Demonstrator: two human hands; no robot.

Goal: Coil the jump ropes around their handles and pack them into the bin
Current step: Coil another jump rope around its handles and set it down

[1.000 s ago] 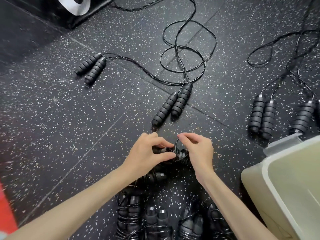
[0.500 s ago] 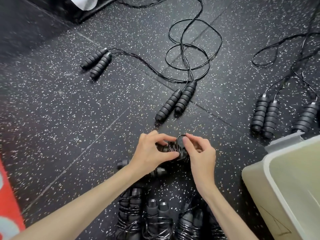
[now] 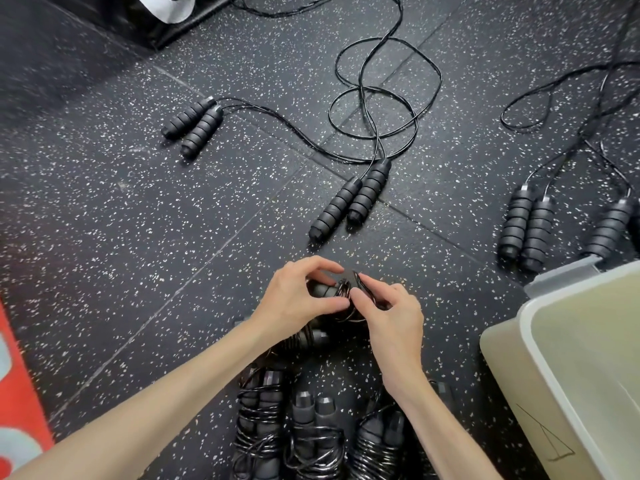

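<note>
My left hand point(image 3: 298, 296) grips the handles of a black jump rope point(image 3: 323, 332) whose cord is wound around them. My right hand point(image 3: 388, 310) pinches the cord's last loop at the top of that bundle. Several coiled ropes point(image 3: 311, 434) lie side by side on the floor below my wrists. Uncoiled ropes lie further out: one handle pair point(image 3: 349, 202) in the middle, another handle pair point(image 3: 194, 126) to the left, both with loose cord point(image 3: 374, 91). More handles point(image 3: 526, 226) lie at the right. The pale plastic bin point(image 3: 554, 358) stands at the lower right.
The floor is black speckled rubber tile. A red mat point(image 3: 17, 393) edges in at the lower left. A dark object with a white mark point(image 3: 162, 8) sits at the top left. Loose cords point(image 3: 561, 91) trail across the upper right.
My right hand has drawn the standing cord loop down tight against the bundle. Both hands stay on the same rope; the view has shifted slightly.
</note>
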